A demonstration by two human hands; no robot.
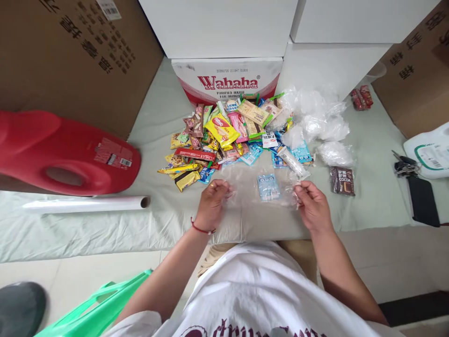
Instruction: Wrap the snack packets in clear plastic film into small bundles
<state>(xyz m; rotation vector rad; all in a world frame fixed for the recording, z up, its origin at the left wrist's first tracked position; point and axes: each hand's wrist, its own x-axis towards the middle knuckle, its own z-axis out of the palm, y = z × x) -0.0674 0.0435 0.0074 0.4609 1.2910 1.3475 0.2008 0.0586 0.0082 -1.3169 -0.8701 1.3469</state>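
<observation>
A clear plastic bag [242,187] is stretched between my two hands, just in front of a heap of wrapped snacks [220,131]. My left hand [213,199] pinches its left side, and my right hand [312,203] pinches the right side. A light blue snack packet [268,187] shows in the right half of the bag; whether it lies inside or beneath the film I cannot tell. Crumpled clear plastic bags [315,117] are piled behind my right hand. A brown cocoa packet [342,181] lies to the right of that hand.
At left stand a red jug [70,152] and a cling-film roll [87,204]. A Wahaha carton [228,79] backs the heap. Keys [405,164], a black phone-like object [423,200] and a white jug [430,150] sit right. A green bag [105,304] is below the table edge.
</observation>
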